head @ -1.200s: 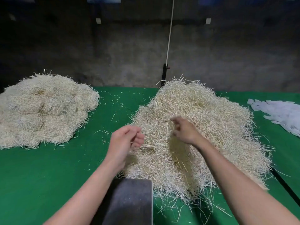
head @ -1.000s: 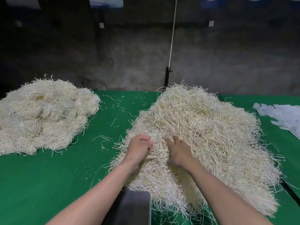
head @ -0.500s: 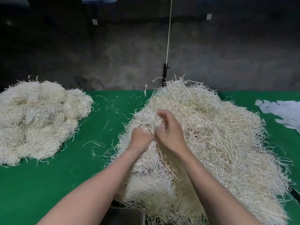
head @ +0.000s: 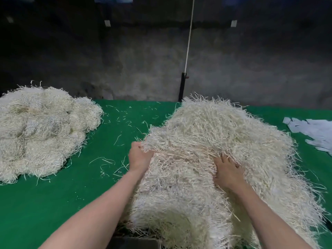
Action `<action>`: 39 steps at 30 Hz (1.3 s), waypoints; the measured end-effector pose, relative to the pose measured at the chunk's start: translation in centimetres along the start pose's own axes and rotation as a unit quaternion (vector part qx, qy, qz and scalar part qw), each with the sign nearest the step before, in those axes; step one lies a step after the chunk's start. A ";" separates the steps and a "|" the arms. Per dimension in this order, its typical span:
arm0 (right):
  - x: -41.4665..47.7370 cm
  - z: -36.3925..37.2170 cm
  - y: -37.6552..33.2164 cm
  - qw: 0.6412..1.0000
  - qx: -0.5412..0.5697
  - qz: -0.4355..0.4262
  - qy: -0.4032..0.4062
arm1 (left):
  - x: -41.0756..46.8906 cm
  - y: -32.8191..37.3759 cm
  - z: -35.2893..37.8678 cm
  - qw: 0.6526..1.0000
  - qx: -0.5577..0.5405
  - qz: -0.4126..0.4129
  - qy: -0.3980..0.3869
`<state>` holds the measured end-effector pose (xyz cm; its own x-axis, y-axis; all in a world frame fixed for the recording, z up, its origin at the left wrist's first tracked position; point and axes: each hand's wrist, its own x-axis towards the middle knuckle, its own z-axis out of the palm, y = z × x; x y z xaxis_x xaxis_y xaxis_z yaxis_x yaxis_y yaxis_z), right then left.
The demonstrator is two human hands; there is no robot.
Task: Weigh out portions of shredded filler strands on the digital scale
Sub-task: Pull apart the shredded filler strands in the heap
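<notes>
A big heap of pale shredded strands [head: 221, 141] lies on the green table [head: 53, 200] in front of me. My left hand [head: 139, 159] grips the left side of a clump of strands [head: 179, 186] pulled from the heap's near part, fingers buried in it. My right hand [head: 226, 172] is dug into the clump's right side, fingertips hidden among the strands. The clump hangs down over the dark scale [head: 133, 242], of which only a sliver shows at the bottom edge.
A second pile of strands [head: 41, 130] sits at the left. Loose strands [head: 115, 139] are scattered on the cloth between the piles. White paper slips [head: 316, 133] lie at the right edge. A black post [head: 182, 87] with a cord stands behind the table.
My hands met on the heap, then spread apart with a large clump between them. The clump now covers most of the scale plate that was visible earlier.
</notes>
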<state>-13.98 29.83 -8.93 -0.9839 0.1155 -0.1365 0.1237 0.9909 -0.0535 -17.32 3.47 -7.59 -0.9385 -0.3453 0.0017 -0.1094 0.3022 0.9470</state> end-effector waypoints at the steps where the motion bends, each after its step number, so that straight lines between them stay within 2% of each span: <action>1: -0.5 -1.1 -0.7 0.999 0.013 -0.029 -0.014 | 0.1 -0.4 -0.2 0.999 0.029 -0.003 -0.015; 3: -1.8 -3.8 -1.9 0.995 0.051 -0.078 -0.041 | 0.1 -0.9 -0.5 0.994 0.056 -0.018 -0.087; 5: -3.7 -7.3 -3.3 0.991 0.047 -0.116 -0.043 | -0.4 -0.9 -0.4 0.983 0.036 -0.040 -0.173; 6: -4.7 -9.1 -4.1 0.991 0.034 -0.127 -0.013 | -0.7 -0.9 -0.1 0.977 0.039 -0.042 -0.206; 8: -6.2 -11.8 -6.1 0.981 0.058 -0.149 0.113 | -1.3 -0.8 0.4 0.970 0.063 -0.041 -0.232; 10: -6.4 -12.8 -8.9 0.934 0.190 -0.188 0.237 | -1.6 -1.0 0.8 0.976 0.067 -0.026 -0.206; 11: -6.1 -12.8 -10.4 0.906 0.267 -0.210 0.253 | -1.8 -1.2 0.9 0.981 0.059 -0.015 -0.186; 13: -4.8 -11.7 -12.9 0.873 0.373 -0.239 0.206 | -1.9 -1.2 0.5 0.987 0.015 -0.013 -0.161; 15: -2.6 -9.7 -14.0 0.877 0.391 -0.243 0.139 | -1.4 -0.3 -0.7 0.988 -0.037 0.012 -0.152; 17: -0.5 -7.0 -13.4 0.936 0.270 -0.213 0.082 | -0.4 1.1 -2.3 0.991 -0.067 0.069 -0.098; 19: 0.7 -4.2 -11.3 0.979 0.135 -0.145 0.050 | 0.4 1.9 -3.3 0.990 -0.088 0.085 -0.063; 24: 1.6 -1.0 -3.1 0.996 0.004 -0.018 0.089 | 0.7 0.0 -3.4 0.997 -0.071 0.033 -0.008; 27: 0.8 -0.2 0.5 0.997 -0.037 0.015 0.059 | 1.3 -0.8 -3.7 0.998 -0.070 -0.012 0.000; 30: -0.7 -1.0 -0.5 0.998 -0.026 -0.034 0.046 | 1.0 0.3 -3.1 0.990 -0.132 -0.036 -0.029; 32: -2.3 -3.5 -2.4 0.991 0.028 -0.101 0.087 | 0.7 1.5 -3.1 0.979 -0.189 -0.049 -0.051; 34: -3.7 -6.0 -3.8 0.973 0.086 -0.127 0.174 | 0.6 2.6 -3.6 0.972 -0.221 -0.046 -0.064; 36: -4.9 -8.2 -6.1 0.924 0.157 -0.179 0.299 | 0.2 3.6 -3.9 0.965 -0.252 -0.028 -0.065; 37: -5.1 -9.1 -7.6 0.905 0.211 -0.226 0.293 | -0.3 4.0 -3.9 0.960 -0.270 -0.018 -0.065; 38: -5.1 -9.8 -9.3 0.893 0.276 -0.272 0.229 | -0.6 4.4 -3.8 0.955 -0.289 -0.010 -0.066; 39: -4.9 -10.0 -11.0 0.886 0.328 -0.300 0.131 | -0.9 4.9 -3.8 0.951 -0.302 -0.003 -0.068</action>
<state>-11.84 19.07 2.22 -0.8835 -0.3205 0.3417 -0.4680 0.6357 -0.6139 -15.77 1.94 -1.69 -0.9768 -0.2141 -0.0075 0.0541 -0.2802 0.9584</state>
